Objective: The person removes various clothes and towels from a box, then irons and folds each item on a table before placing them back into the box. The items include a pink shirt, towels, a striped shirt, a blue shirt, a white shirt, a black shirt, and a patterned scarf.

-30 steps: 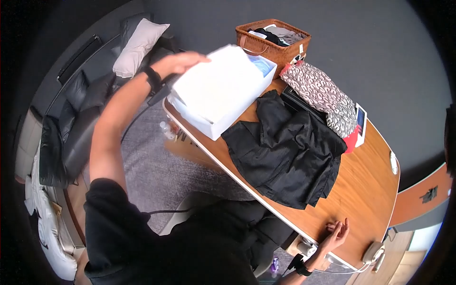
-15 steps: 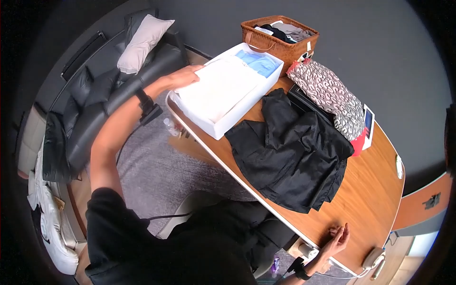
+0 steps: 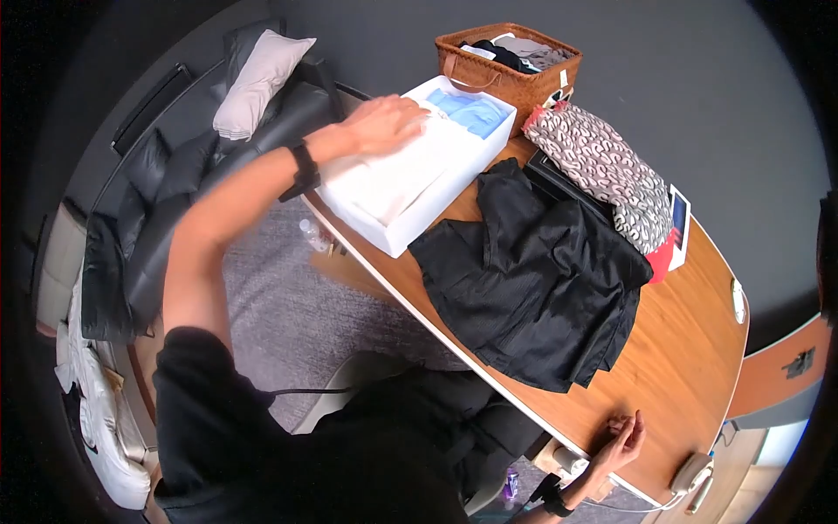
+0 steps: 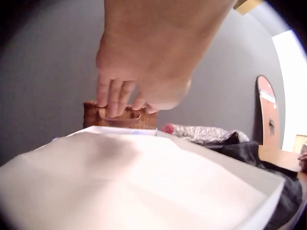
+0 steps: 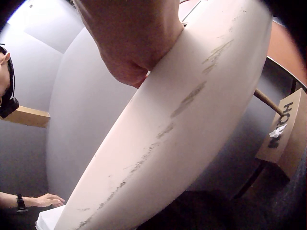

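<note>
A white box (image 3: 449,188) at the table's far left end holds folded white cloth (image 3: 384,185) and, at its far end, folded blue cloth (image 3: 471,113). Over the white cloth is my left hand (image 3: 384,125), its fingers extended; the left wrist view shows this hand (image 4: 139,72) above the cloth (image 4: 120,177). Whether it touches the cloth is unclear. My right hand (image 3: 623,441) rests near the table's front edge, fingers loosely curled and holding nothing. Between the hands, a black garment (image 3: 541,288) is spread on the table.
Behind the box stands a woven basket (image 3: 515,83) with clothes in it. A patterned cloth (image 3: 602,166) lies on a black box (image 3: 567,188), beside a tablet (image 3: 679,225). A white corded device (image 3: 692,474) sits at the near right corner; a bottle (image 3: 312,234) is below the left edge.
The white cloth has come down flat into the box, baring the blue cloth. My left hand has moved from its near left edge to over its far part. My right hand has barely moved.
</note>
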`<state>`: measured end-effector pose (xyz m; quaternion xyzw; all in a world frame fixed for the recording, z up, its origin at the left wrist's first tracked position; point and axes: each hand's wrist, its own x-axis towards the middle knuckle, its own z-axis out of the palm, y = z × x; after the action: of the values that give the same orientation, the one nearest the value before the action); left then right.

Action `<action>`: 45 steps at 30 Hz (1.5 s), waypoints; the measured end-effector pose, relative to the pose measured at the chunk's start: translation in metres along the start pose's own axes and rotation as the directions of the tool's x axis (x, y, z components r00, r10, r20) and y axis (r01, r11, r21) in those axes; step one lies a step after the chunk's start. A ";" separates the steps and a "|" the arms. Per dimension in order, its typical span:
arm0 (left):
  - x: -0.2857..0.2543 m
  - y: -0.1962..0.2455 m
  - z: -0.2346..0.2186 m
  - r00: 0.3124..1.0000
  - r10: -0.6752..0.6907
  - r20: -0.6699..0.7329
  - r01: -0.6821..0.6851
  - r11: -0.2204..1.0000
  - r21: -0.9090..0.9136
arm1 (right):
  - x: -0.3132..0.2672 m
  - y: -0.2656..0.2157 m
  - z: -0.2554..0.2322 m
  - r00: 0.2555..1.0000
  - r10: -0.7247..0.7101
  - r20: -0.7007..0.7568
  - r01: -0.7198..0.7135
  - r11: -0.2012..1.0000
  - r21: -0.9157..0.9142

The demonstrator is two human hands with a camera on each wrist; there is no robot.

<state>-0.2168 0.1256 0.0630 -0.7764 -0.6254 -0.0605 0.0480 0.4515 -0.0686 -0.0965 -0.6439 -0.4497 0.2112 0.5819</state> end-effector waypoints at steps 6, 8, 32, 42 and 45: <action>-0.015 -0.008 0.063 0.969 -0.123 0.213 0.102 0.989 0.106 | 0.000 0.009 -0.005 1.000 0.014 0.027 -0.014 1.000 0.009; -0.016 -0.009 0.068 0.973 -0.125 0.194 0.108 0.989 0.099 | 0.001 0.009 -0.006 0.999 0.013 0.037 -0.014 1.000 0.016; 0.006 0.057 0.032 1.000 0.030 -0.007 -0.030 0.984 -0.178 | -0.006 -0.007 0.000 0.997 0.071 -0.005 -0.070 0.994 0.081; -0.022 0.250 0.003 0.846 0.533 0.038 -0.532 0.846 -0.024 | -0.007 -0.008 0.001 0.994 0.111 -0.020 -0.105 0.973 0.205; 0.008 0.260 0.012 0.886 0.464 0.002 -0.464 0.886 -0.016 | -0.006 -0.005 0.001 0.996 0.085 -0.014 -0.080 0.974 0.212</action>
<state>0.0396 0.0799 0.0526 -0.9038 -0.4217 -0.0499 0.0535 0.4459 -0.0736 -0.0937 -0.5989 -0.3909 0.2745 0.6428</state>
